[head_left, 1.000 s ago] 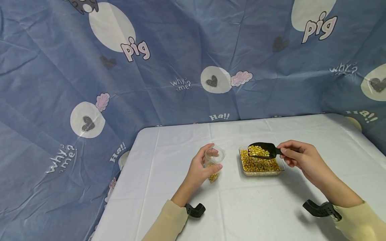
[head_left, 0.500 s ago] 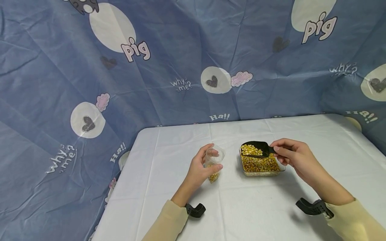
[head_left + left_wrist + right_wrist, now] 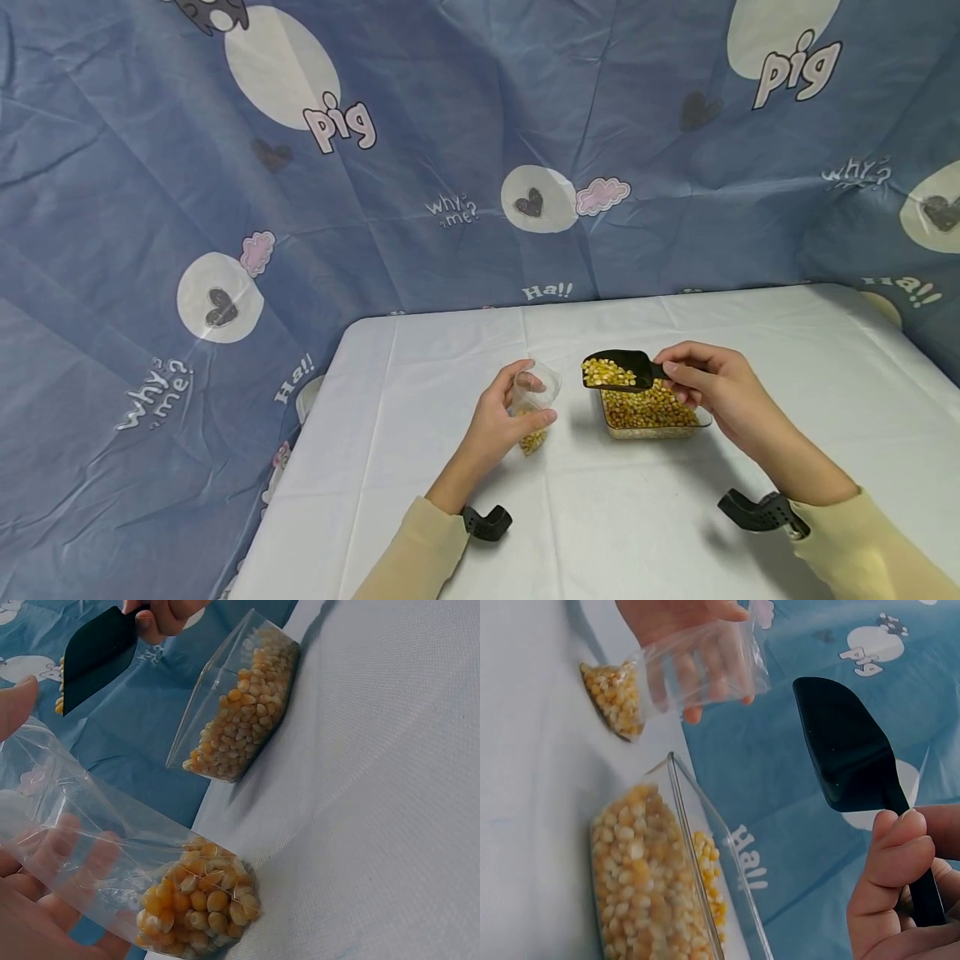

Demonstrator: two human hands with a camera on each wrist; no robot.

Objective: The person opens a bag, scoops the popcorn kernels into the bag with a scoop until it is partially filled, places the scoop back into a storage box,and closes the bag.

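My left hand [image 3: 498, 421] holds a clear plastic bag [image 3: 112, 817] upright, fingers and thumb curved round its spread mouth. Corn kernels [image 3: 199, 900] fill the bag's bottom, which appears to rest on the white cloth. My right hand [image 3: 716, 387] grips the handle of a black scoop [image 3: 637, 367] heaped with yellow kernels [image 3: 603, 372]. The scoop hangs level above the left edge of a clear container [image 3: 676, 795] of corn, its tip pointing at the bag with a gap between. From the right wrist view only the scoop's underside shows, so its load is hidden there.
A white cloth [image 3: 615, 517] covers the table. Behind it hangs a blue printed curtain [image 3: 420, 150]. The corn container stands to the right of the bag. Black wrist mounts [image 3: 487, 523] are on both forearms.
My right hand has carried the loaded scoop leftward, from above the container's middle to its left edge, nearer the bag. The left hand and the bag have stayed nearly still.
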